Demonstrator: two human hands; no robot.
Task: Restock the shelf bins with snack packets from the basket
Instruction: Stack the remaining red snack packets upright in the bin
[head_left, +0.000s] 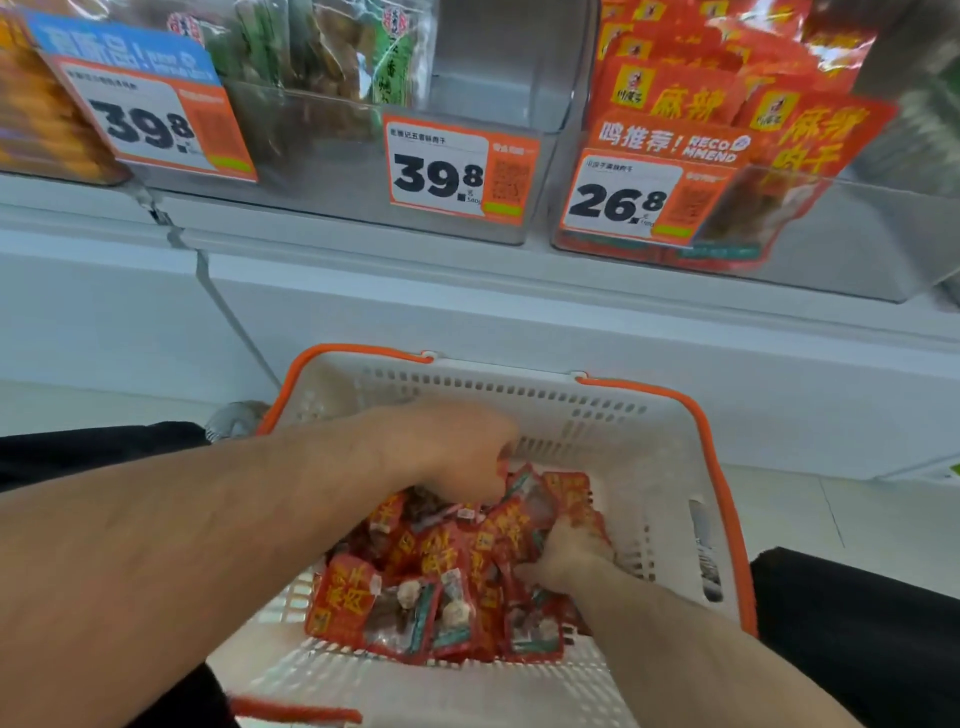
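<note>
Upper shelf, far left: a clear plastic bin (47, 130) of blurred orange-brown goods is seen, partly cut off by the frame edge. Beside it, an orange-and-white price card marked 39.8 (150, 122) under a blue header is hung on a clear plastic bin of green-and-brown packets (322, 57). Centre: a second orange-and-white card marked 39.8 (460, 169) is fixed to a clear plastic bin (498, 67) whose visible part shows bare walls. Right: a clear plastic bin (857, 234) is stocked with upright red snack packets bearing yellow characters (685, 98); an orange card marked 26.8 (649, 195) is clipped to its front.

Below the shelf: a white perforated plastic basket with orange handles (613, 415) is positioned between dark-clothed knees. A heap of small red snack packets (426, 597) is held in its bottom.

Left hand (457, 447): reached across into the far side of the basket, fingers curled down onto the heap; whether a packet is gripped cannot be told.

Right hand (566, 558): sunk into the right side of the heap, fingers buried among the packets and closed on several of them.
</note>
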